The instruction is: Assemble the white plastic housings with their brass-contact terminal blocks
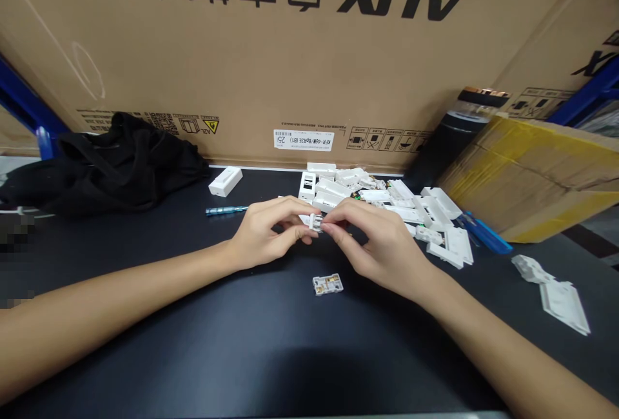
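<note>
Between my hands, above the black tabletop, is a small white plastic part [315, 222] with metal pieces showing on its right side. My left hand [271, 229] is closed round its left end, thumb and fingers pinching it. My right hand [374, 238] pinches at its right side with thumb and forefinger; whether it grips the part itself or a tiny piece on it is hidden. Below them, a flat white plastic piece with brass-coloured contacts [327, 284] lies on the table. A blue screwdriver [225, 211] rests left of my left hand.
A heap of white plastic casings [401, 203] lies behind my right hand, with a blue tool [486, 232] beside it. A white box-shaped casing [225, 181], black cloth [106, 167], black bottle [447, 138] and taped carton [532, 174] stand around. White pieces [563, 303] lie far right. A large carton [242, 64] closes off the back.
</note>
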`<act>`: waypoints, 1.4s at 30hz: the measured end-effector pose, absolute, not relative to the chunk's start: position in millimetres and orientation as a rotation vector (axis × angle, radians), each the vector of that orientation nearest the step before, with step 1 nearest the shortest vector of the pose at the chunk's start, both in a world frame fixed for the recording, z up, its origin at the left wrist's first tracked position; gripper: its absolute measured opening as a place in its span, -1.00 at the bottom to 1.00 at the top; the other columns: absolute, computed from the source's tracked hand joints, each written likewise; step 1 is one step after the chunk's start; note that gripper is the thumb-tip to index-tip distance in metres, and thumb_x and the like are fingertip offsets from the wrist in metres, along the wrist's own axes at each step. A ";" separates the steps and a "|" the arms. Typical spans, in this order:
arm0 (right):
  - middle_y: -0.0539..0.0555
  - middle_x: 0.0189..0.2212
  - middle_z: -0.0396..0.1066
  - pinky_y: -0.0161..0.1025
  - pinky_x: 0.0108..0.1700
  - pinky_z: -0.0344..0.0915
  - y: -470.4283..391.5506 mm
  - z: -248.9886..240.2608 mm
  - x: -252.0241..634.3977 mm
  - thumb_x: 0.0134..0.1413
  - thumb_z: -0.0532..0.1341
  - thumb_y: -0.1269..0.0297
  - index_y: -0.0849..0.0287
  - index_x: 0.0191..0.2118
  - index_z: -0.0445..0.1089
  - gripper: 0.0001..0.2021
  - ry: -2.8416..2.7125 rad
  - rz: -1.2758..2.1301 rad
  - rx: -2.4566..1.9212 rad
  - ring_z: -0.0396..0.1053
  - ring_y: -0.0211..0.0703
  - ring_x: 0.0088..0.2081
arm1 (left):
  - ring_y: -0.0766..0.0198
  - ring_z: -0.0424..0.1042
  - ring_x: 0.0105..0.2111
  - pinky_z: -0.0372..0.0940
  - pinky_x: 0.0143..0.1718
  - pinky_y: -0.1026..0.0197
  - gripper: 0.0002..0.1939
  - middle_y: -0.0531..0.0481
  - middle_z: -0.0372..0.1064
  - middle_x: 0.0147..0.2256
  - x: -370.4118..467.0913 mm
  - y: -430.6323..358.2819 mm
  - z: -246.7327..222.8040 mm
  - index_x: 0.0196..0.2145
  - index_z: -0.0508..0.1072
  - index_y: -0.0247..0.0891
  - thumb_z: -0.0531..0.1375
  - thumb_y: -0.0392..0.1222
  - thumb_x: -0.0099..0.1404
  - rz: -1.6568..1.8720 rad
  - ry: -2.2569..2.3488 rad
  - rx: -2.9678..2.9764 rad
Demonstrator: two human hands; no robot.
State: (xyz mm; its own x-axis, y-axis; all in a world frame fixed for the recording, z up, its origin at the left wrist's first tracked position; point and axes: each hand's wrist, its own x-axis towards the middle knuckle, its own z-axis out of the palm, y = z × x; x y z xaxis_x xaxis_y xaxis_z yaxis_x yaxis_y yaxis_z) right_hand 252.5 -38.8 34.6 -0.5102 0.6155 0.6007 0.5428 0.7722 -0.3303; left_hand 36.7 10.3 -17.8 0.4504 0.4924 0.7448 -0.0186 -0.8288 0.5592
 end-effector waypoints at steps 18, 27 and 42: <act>-0.04 -0.44 0.49 -0.35 -0.39 0.23 -45.1 35.5 239.9 0.28 0.19 0.43 0.18 -0.30 0.46 -0.87 -2.058 0.362 -1.109 0.36 -0.32 -0.44 | 0.36 0.61 -0.39 0.51 -0.44 0.41 -0.80 -0.09 0.46 -0.17 39.8 9.5 -15.4 -0.08 0.51 -0.34 0.24 -0.43 0.35 1.331 0.465 2.103; 0.04 -0.37 0.47 -0.30 -0.29 0.30 -39.5 35.6 252.4 0.29 0.18 0.45 0.21 -0.18 0.40 -0.94 -2.164 0.029 -0.942 0.39 -0.26 -0.36 | 0.29 0.61 -0.44 0.50 -0.46 0.36 -0.77 -0.07 0.53 -0.28 42.3 8.8 -9.8 -0.09 0.50 -0.36 0.33 -0.27 0.30 1.169 0.578 1.806; 0.03 -0.39 0.39 -0.25 -0.29 0.28 -39.6 34.9 253.0 0.28 0.15 0.48 0.15 -0.23 0.33 -0.91 -2.227 0.047 -0.917 0.33 -0.22 -0.37 | 0.32 0.59 -0.47 0.56 -0.43 0.33 -0.80 -0.06 0.55 -0.30 43.5 8.9 -11.0 -0.10 0.49 -0.35 0.31 -0.32 0.31 1.166 0.479 1.774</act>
State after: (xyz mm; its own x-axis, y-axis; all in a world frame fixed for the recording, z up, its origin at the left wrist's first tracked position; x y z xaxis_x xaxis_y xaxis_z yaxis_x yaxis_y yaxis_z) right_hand 253.0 -39.6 34.9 -0.4907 0.6268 0.6053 0.6006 0.7466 -0.2862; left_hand 43.5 8.9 -11.0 0.4732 0.7222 0.5045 -0.1594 -0.4930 0.8553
